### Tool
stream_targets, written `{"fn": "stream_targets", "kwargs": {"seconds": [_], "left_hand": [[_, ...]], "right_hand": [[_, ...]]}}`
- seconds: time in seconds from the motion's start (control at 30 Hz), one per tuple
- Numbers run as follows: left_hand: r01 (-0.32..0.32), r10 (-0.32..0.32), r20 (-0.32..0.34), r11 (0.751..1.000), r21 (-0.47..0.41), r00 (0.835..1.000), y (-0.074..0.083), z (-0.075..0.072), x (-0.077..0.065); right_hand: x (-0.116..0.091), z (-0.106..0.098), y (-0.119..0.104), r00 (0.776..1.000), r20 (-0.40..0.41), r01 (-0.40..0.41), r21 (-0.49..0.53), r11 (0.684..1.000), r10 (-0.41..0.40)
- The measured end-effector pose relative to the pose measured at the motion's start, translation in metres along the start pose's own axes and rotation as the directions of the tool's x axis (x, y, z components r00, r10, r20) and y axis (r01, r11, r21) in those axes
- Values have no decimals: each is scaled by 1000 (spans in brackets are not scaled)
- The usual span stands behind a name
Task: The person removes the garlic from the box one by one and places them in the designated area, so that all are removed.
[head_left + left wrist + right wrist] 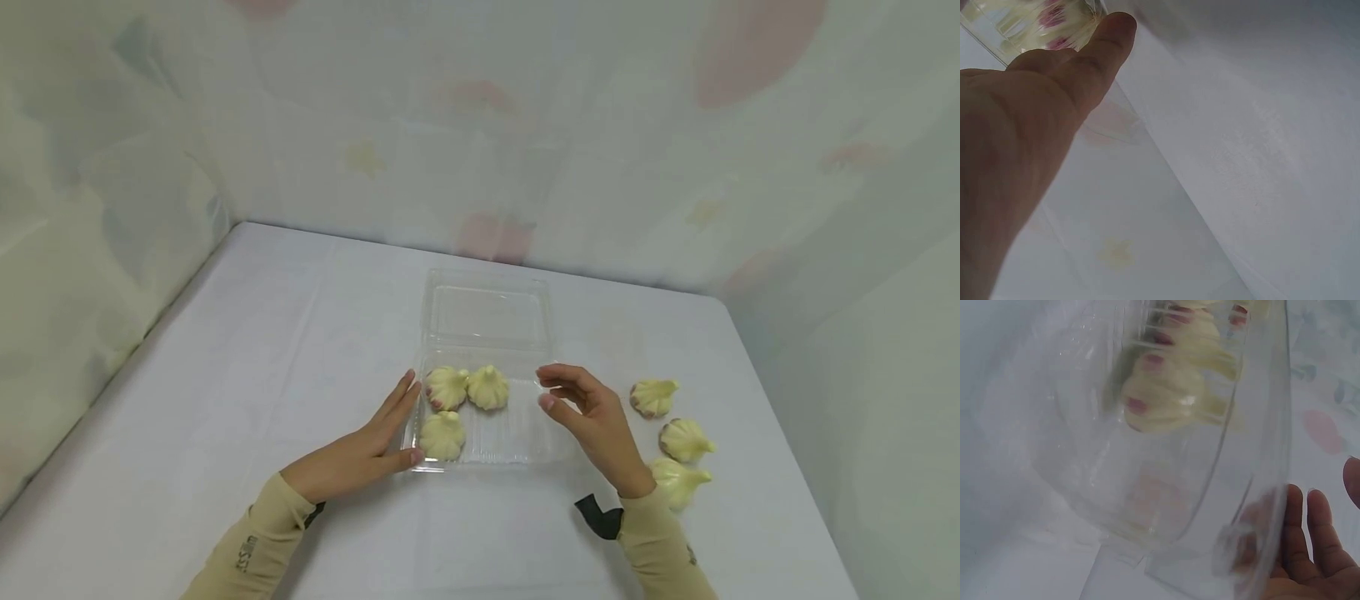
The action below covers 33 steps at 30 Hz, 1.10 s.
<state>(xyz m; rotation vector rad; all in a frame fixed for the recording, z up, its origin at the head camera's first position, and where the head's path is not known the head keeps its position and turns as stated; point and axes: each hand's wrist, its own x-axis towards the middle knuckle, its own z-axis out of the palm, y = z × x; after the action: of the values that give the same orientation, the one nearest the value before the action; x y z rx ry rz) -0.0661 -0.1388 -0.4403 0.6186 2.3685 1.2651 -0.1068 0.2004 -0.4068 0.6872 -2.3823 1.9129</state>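
1. Black strip (596,517) is seen by R sleeve (663,546); could get caught on a rim if R arm is swung low.
2. Nearest loose bulb (681,483) is partly hidden by R wrist; might be knocked & rolled if arm is pulled back carelessly.
3. L hand (363,446): fingers laid straight along L wall of box (510,437), thumb at near L corner; nothing gripped. Box could be slid or tipped if pressed too hard, b/c plastic looks thin & prob. light.
4. R hand (600,421): fingers loosely bent, nothing grasped; poised nr R wall, contact can't be told. Wall could be bumped, bulbs inside jolted.
5. In box: front bulb (442,436) set nr L corner; behind it, corner bulb (446,388) & mid bulb (488,388) side by side. Way in from L is blocked by L hand.
6. Middle loose bulb (684,440) & far loose bulb (652,398) are placed R of box, w/ R hand in btwn.
7. Lid (487,312) is folded back; might be flipped fwd if box is jerked.
8. Table (187,392) is backed by printed cloth (480,125).
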Motion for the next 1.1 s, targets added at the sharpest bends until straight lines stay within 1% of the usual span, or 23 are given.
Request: {"fn": "stream_targets", "kwargs": {"seconds": [0.37, 0.53, 0.8, 0.9, 1.1], "left_hand": [[3, -3, -1, 1000, -16, 1000, 0, 0, -2], [-1, 1, -7, 1000, -4, 1000, 0, -1, -2], [-5, 5, -8, 1000, -16, 1000, 1, 1, -1], [-7, 7, -7, 1000, -18, 1000, 1, 1, -1], [-9, 9, -8, 1000, -9, 1000, 0, 2, 0]], "right_hand": [[3, 14, 4, 996, 78, -33, -35, 999, 35], [5, 20, 4, 994, 95, -50, -47, 998, 55], [6, 26, 6, 989, 122, -73, -93, 993, 84], [5, 27, 7, 987, 129, -80, -125, 989, 96], [5, 30, 9, 985, 148, -60, -181, 982, 88]]}}
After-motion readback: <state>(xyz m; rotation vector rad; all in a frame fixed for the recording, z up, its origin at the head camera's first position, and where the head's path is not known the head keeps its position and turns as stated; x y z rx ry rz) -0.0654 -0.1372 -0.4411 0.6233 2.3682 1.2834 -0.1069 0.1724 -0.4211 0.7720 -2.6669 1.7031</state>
